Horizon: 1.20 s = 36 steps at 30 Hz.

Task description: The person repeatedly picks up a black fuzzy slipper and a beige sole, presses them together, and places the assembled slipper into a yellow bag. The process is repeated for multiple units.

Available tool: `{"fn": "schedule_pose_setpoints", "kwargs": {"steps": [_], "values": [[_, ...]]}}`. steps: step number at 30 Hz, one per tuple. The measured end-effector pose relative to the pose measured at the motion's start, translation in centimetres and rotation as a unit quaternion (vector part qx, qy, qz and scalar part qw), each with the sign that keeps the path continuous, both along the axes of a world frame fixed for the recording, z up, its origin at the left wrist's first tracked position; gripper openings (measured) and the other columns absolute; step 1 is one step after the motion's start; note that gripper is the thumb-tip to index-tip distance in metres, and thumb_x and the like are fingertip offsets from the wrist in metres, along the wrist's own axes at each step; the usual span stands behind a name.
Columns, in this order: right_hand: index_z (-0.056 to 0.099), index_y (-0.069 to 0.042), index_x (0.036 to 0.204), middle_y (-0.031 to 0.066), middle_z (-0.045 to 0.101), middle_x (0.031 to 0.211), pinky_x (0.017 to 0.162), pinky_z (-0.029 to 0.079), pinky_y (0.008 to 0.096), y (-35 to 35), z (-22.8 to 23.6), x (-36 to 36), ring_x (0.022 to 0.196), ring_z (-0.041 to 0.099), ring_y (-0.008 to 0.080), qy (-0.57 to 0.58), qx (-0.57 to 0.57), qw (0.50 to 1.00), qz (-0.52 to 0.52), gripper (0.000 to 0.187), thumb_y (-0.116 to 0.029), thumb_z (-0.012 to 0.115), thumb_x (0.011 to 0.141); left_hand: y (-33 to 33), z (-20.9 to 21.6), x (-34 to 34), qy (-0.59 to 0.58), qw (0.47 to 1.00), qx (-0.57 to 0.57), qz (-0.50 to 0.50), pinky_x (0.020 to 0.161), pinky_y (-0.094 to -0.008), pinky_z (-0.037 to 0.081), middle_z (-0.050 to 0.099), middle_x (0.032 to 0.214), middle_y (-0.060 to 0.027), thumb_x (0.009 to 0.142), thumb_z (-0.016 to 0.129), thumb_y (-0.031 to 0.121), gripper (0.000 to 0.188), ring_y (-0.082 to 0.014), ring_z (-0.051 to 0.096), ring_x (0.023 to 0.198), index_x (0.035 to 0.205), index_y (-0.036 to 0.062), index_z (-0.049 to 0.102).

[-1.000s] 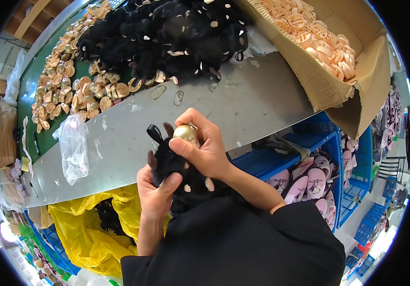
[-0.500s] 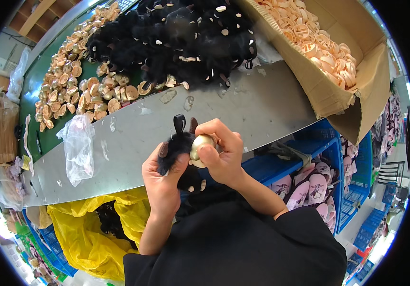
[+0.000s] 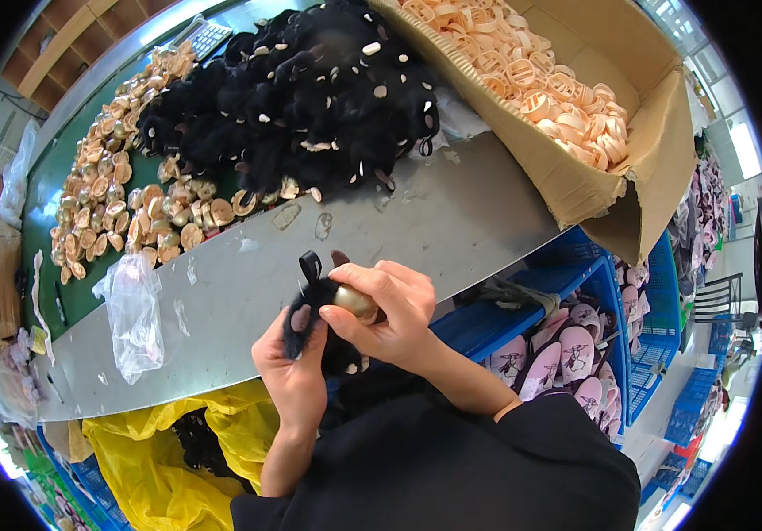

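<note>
Head view: two bare hands meet around one furry black toy, held up in front of the person and seen against the grey table. Fingers of the left hand are curled closed around the toy's near left side, thumb pressed along its front. The right hand has thumb and forefinger parted only by the width of one gold shell, gripping it against the toy's right side; its other fingers are bent behind. Two brown ears and one ribbon loop show on the toy. Beyond lie one heap of black toys and one spread of gold shells, both too crowded to count. One cardboard box holds peach rings, also uncountable. One crumpled clear bag is on the table; one yellow bag sits below it, near the left forearm.
</note>
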State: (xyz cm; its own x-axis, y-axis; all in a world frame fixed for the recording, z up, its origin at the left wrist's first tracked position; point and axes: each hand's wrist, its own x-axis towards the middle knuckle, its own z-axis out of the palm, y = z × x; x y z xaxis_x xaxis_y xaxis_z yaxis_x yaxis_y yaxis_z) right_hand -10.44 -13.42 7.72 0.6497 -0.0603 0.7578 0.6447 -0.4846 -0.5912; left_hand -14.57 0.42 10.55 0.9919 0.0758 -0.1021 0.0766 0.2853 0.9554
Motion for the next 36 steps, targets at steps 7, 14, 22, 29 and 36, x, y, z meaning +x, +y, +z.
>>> {"fn": "schedule_pose_setpoints", "kwargs": {"steps": [7, 14, 22, 29, 36], "values": [[0.073, -0.003, 0.104, 0.0012, 0.059, 0.064, 0.048, 0.039, 0.029, -0.6, 0.3, 0.0, 0.05, 0.051, 0.016, -0.014, -0.075, 0.994, -0.076, 0.032, -0.021, 0.084, 0.08, -1.0, -0.6, 0.7, -0.056, 0.988, 0.138, 0.03, 0.073, -0.0203, 0.042, 0.064, 0.091, -0.0006, 0.095, 0.072, 0.005, 0.009, -0.0059, 0.052, 0.082, 0.094, -0.0039, 0.069], [0.075, -0.002, 0.1, 0.0038, 0.055, 0.057, 0.047, 0.039, 0.0315, -0.4, -0.9, 0.0, 0.045, 0.049, 0.0188, 0.025, -0.049, 0.995, -0.084, 0.017, -0.017, 0.071, 0.092, -1.1, -1.3, 0.7, -0.031, 0.994, 0.098, 0.017, 0.079, -0.019, 0.044, 0.062, 0.094, 0.0025, 0.095, 0.073, 0.005, 0.012, -0.004, 0.053, 0.086, 0.102, -0.0013, 0.066], [0.075, -0.003, 0.102, 0.0085, 0.059, 0.061, 0.049, 0.042, 0.0314, 0.7, -0.2, 0.0, 0.049, 0.054, 0.0197, 0.107, -0.025, 0.992, -0.067, 0.018, -0.017, 0.068, 0.094, -0.4, -1.2, 2.1, 0.016, 0.999, -0.008, -0.039, 0.077, -0.0172, 0.04, 0.055, 0.092, 0.0049, 0.092, 0.076, 0.006, 0.02, -0.0031, 0.049, 0.082, 0.1, 0.0052, 0.058], [0.064, -0.005, 0.127, 0.0019, 0.066, 0.096, 0.072, 0.049, 0.0239, -4.1, 0.9, -0.9, 0.084, 0.063, 0.0099, 0.358, 0.22, 0.866, 0.272, 0.05, -0.036, 0.077, 0.091, 1.0, 0.5, 1.6, 0.034, 0.989, -0.107, -0.093, 0.081, -0.0181, 0.041, 0.058, 0.095, 0.0038, 0.088, 0.075, 0.002, 0.021, -0.0037, 0.051, 0.086, 0.098, 0.0054, 0.056], [0.056, 0.003, 0.133, 0.0089, 0.064, 0.123, 0.095, 0.052, 0.0287, -3.7, -1.2, -3.0, 0.108, 0.063, 0.0138, 0.541, 0.379, 0.622, 0.421, 0.077, -0.047, 0.083, 0.081, 2.3, 0.0, 0.0, 0.032, 0.984, -0.105, -0.14, 0.087, -0.0218, 0.042, 0.059, 0.102, 0.0006, 0.084, 0.071, -0.003, 0.023, -0.0076, 0.053, 0.094, 0.099, 0.0051, 0.056]]}}
